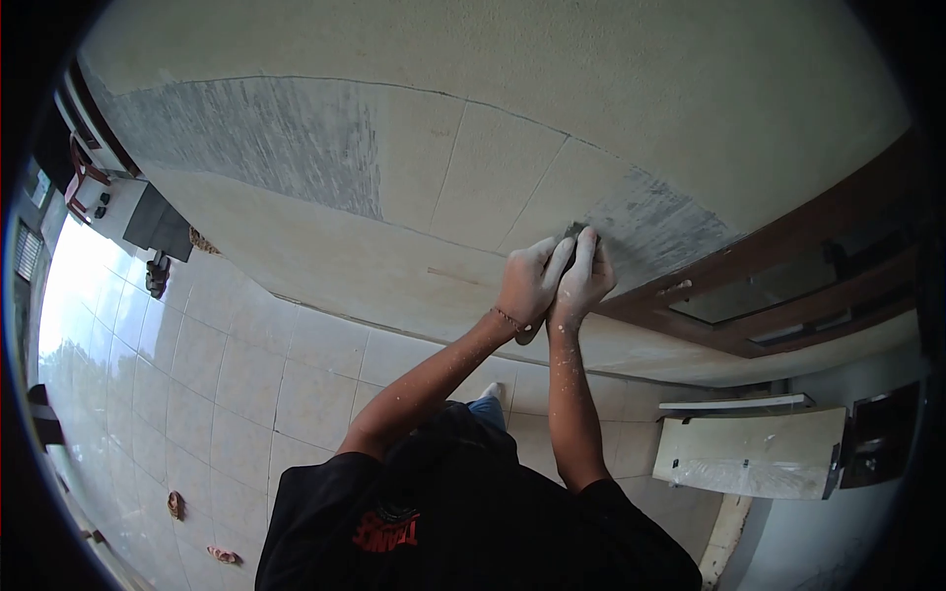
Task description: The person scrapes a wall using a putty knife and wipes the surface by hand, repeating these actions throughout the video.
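Observation:
Both my hands are closed together around a dark, scraper-like tool [575, 230], most of which is hidden in my fingers. Its dark tip shows above my fingertips, at the cream wall [503, 177]. My left hand [533, 276] and my right hand [586, 273] press side by side, coated in white dust. Right of the tip lies a grey roughened patch [660, 222], its surface streaked. Farther left, a larger grey patch [286, 138] bears many short strokes. Thin drawn lines cross the cream wall between the two patches.
A brown wooden frame with dark glass [759, 295] is set in the wall at right. A plastic-wrapped panel [754, 453] lies at lower right. The floor is tiled [236, 364], with sandals [224, 556] at lower left. A red chair [86, 177] stands far left.

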`<state>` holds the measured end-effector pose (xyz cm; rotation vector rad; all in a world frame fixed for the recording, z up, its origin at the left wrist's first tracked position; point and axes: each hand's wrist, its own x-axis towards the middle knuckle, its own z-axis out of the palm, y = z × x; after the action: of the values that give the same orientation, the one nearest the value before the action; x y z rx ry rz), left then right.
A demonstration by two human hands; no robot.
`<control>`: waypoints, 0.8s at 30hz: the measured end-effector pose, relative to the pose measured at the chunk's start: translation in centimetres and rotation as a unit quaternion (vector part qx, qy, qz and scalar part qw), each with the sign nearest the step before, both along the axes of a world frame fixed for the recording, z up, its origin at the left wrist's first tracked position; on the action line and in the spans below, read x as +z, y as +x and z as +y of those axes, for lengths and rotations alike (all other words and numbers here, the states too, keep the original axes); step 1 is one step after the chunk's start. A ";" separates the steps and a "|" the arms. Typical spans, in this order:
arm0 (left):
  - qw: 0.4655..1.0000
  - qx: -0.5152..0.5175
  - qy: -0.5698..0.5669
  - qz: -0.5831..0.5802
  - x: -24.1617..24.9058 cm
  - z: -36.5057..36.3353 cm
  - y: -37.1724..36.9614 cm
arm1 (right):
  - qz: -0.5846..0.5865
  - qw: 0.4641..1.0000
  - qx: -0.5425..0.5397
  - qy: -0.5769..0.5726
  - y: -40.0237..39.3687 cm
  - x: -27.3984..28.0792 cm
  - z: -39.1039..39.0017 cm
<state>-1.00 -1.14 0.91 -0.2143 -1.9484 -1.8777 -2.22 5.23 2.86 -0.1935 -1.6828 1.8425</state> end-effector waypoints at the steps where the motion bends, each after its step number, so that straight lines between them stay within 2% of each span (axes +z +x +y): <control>1: 1.000 -0.020 0.014 -0.002 1.7 -0.1 -0.4 | 0.014 1.000 0.007 0.013 0.0 2.2 -0.1; 2: 0.999 -0.025 0.024 0.001 2.8 -0.3 -0.7 | 0.027 0.998 0.032 -0.043 -0.4 3.7 -0.1; 4: 0.998 -0.035 0.041 0.018 4.5 -0.2 -1.2 | 0.036 0.999 0.025 -0.022 -0.5 5.0 0.0; 8: 1.000 -0.015 0.013 0.002 0.5 -0.1 -0.5 | 0.040 0.999 0.009 -0.006 -0.3 0.8 0.0; 9: 0.999 -0.029 0.025 -0.013 0.8 -0.2 0.1 | 0.038 0.999 0.010 -0.002 0.0 0.6 -0.1; 11: 1.000 -0.023 0.009 0.004 2.1 -0.2 -0.4 | 0.050 0.998 0.001 0.027 -0.3 1.0 0.3; 12: 1.000 -0.021 0.001 0.008 3.4 -0.3 -0.5 | 0.065 0.998 0.004 0.027 -0.3 3.8 0.0; 13: 0.999 -0.039 0.026 0.015 5.2 -0.4 -0.7 | 0.074 0.997 0.004 0.026 -0.2 7.0 -0.5; 15: 0.994 -0.076 0.073 0.026 8.4 -0.5 -1.1 | 0.076 0.997 0.002 0.025 -0.1 7.8 -0.2; 17: 0.997 -0.056 0.045 0.019 6.8 -0.4 -1.0 | 0.086 0.996 0.010 0.032 -0.8 7.4 0.3; 20: 0.999 -0.008 0.016 0.038 3.0 -0.1 -1.0 | 0.082 0.996 -0.011 0.016 -0.8 2.0 0.0; 21: 1.000 -0.008 0.015 0.026 2.8 -0.2 -0.7 | 0.055 0.998 -0.004 0.017 -0.2 2.1 -0.2; 23: 1.000 -0.013 0.024 0.016 2.8 0.0 -1.1 | 0.079 0.997 -0.010 0.022 -0.9 3.4 0.1; 24: 0.999 -0.023 0.028 0.029 5.2 -0.2 -1.4 | 0.086 0.996 -0.015 0.024 -0.9 5.0 0.1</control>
<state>-2.40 -1.29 6.07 -0.2942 -1.8645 -1.9314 -3.07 5.37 7.90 -0.0390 -1.5948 1.7418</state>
